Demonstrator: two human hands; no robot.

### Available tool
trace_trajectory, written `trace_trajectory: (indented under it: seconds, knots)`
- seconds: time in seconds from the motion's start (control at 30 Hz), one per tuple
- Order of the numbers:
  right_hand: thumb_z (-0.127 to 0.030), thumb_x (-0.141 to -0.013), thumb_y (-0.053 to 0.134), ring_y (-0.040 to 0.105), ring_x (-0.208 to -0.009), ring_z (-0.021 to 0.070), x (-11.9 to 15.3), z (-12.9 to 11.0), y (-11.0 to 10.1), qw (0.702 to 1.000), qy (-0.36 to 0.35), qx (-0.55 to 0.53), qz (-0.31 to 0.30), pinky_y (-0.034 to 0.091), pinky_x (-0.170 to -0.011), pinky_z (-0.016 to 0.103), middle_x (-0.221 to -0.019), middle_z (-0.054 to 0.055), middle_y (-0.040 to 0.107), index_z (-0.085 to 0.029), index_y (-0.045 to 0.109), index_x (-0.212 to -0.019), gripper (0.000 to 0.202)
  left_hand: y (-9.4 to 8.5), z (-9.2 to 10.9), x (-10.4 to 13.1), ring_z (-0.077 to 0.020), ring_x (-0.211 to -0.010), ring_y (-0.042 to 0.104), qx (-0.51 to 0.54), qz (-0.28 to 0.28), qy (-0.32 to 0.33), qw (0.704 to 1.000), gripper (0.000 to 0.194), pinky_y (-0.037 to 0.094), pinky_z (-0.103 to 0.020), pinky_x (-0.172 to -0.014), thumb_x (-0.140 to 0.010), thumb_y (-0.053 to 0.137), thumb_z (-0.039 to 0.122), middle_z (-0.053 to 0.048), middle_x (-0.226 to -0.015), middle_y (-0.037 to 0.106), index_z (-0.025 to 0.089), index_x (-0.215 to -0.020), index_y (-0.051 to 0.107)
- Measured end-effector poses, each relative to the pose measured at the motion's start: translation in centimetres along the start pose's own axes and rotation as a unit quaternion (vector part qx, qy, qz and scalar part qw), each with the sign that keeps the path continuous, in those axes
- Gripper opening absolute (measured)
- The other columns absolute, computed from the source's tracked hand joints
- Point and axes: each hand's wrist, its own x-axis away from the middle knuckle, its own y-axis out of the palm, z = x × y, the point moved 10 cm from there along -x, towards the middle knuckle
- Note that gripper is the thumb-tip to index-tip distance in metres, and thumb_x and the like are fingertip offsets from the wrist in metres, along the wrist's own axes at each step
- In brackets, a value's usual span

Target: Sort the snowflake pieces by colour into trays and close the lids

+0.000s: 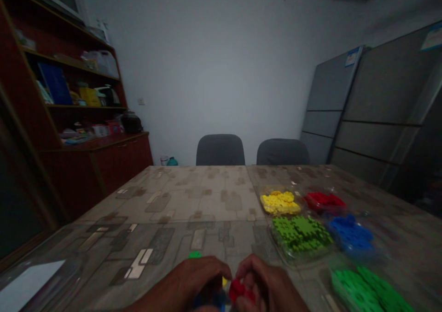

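At the bottom middle of the head view, my left hand (196,279) is curled over blue pieces (210,299), with a bit of yellow (224,282) showing by its fingertips. A green piece (195,255) shows just beyond its knuckles. Close beside it, my right hand (260,279) has its fingers closed round a red piece (237,290). The two hands nearly meet, and how the coloured pieces join is hidden by the fingers.
Clear trays on the right hold yellow (280,203), red (325,202), light green (302,233), blue (351,234) and green pieces (369,290). A clear container with white paper (31,284) lies at the left. Two grey chairs (220,150) stand beyond the patterned table (207,183).
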Motion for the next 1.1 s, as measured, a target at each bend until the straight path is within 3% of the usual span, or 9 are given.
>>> trace_trajectory:
  seconds: [0.1,0.2,0.27,0.33,0.43,0.57,0.73,0.9,1.1]
  knots:
    - [-0.026,-0.078,0.054,0.056,-0.057,0.0134,1.1,-4.7,-7.6,0.972,-0.068,0.186,0.127,0.041,-0.052,0.022,-0.068,0.001,0.064,-0.020,0.059,-0.089,0.013,-2.0,-0.3,0.4,-0.0172,-0.085,0.062,-0.036,0.037,-0.004,0.999,0.019,0.046,-0.027,-0.078,-0.091,0.058,0.027,-0.002,-0.095,0.068,0.026,-0.110,0.059]
    - [-0.039,-0.082,0.054,0.063,-0.060,0.0190,2.1,-6.3,-17.0,0.912,-0.063,0.318,0.251,0.046,-0.054,0.027,-0.074,0.005,0.070,-0.020,0.060,-0.094,0.023,-3.3,-1.3,0.5,-0.0175,-0.088,0.063,-0.047,0.067,-0.011,0.997,0.011,0.046,-0.028,-0.079,-0.094,0.054,0.027,-0.003,-0.095,0.068,0.024,-0.103,0.060]
    - [-0.047,-0.080,0.055,0.066,-0.064,0.0217,2.1,-5.2,-23.1,0.865,-0.018,0.399,0.304,0.048,-0.057,0.029,-0.075,0.006,0.071,-0.021,0.061,-0.093,0.030,-3.6,-1.9,0.5,-0.0184,-0.091,0.063,-0.054,0.078,-0.018,0.995,0.011,0.046,-0.028,-0.082,-0.094,0.054,0.029,-0.003,-0.099,0.069,0.023,-0.101,0.061]
    - [-0.040,-0.077,0.057,0.067,-0.068,0.0243,1.5,-3.1,-28.1,0.846,0.017,0.427,0.320,0.048,-0.059,0.031,-0.078,0.008,0.072,-0.018,0.062,-0.094,0.029,-3.5,-2.3,0.5,-0.0181,-0.089,0.064,-0.057,0.074,-0.024,0.995,0.011,0.046,-0.028,-0.081,-0.094,0.053,0.028,-0.003,-0.098,0.069,0.023,-0.099,0.061]
    - [-0.031,-0.081,0.057,0.067,-0.070,0.0235,0.2,0.6,-33.2,0.825,0.066,0.461,0.321,0.048,-0.060,0.032,-0.080,0.009,0.071,-0.016,0.063,-0.091,0.020,-3.3,-2.8,0.4,-0.0178,-0.089,0.064,-0.057,0.069,-0.025,0.996,0.010,0.046,-0.028,-0.082,-0.094,0.054,0.027,-0.002,-0.096,0.069,0.024,-0.099,0.062]
    - [-0.033,-0.093,0.059,0.063,-0.068,0.0147,-1.7,5.6,-35.9,0.814,0.137,0.501,0.259,0.052,-0.065,0.031,-0.080,0.001,0.067,-0.016,0.063,-0.088,0.018,-3.3,-3.5,0.2,-0.0182,-0.091,0.064,-0.065,0.078,-0.020,0.995,0.010,0.047,-0.029,-0.083,-0.094,0.054,0.027,-0.003,-0.096,0.069,0.023,-0.099,0.062]
    - [-0.033,-0.095,0.059,0.066,-0.080,0.0163,-2.5,9.6,-36.1,0.824,0.182,0.509,0.168,0.056,-0.073,0.034,-0.096,0.003,0.067,-0.015,0.065,-0.099,0.019,-3.2,-4.0,0.0,-0.0165,-0.086,0.064,-0.069,0.070,-0.016,0.995,0.009,0.047,-0.027,-0.080,-0.094,0.053,0.024,-0.002,-0.094,0.069,0.023,-0.099,0.061]
    - [-0.032,-0.095,0.058,0.066,-0.086,0.0177,-2.1,10.5,-36.0,0.833,0.187,0.505,0.129,0.056,-0.077,0.037,-0.101,0.004,0.068,-0.016,0.065,-0.102,0.019,-3.4,-4.1,0.2,-0.0182,-0.092,0.064,-0.064,0.075,-0.020,0.995,0.010,0.047,-0.029,-0.083,-0.094,0.053,0.026,-0.003,-0.099,0.070,0.024,-0.099,0.062]
    - [-0.029,-0.095,0.058,0.064,-0.100,0.0212,-2.3,9.5,-35.7,0.841,0.135,0.500,0.159,0.054,-0.085,0.042,-0.121,0.008,0.063,-0.018,0.061,-0.116,0.024,-3.7,-4.0,0.1,-0.0181,-0.087,0.064,-0.053,0.076,-0.019,0.996,0.009,0.047,-0.029,-0.081,-0.094,0.054,0.025,-0.003,-0.094,0.070,0.024,-0.095,0.062]
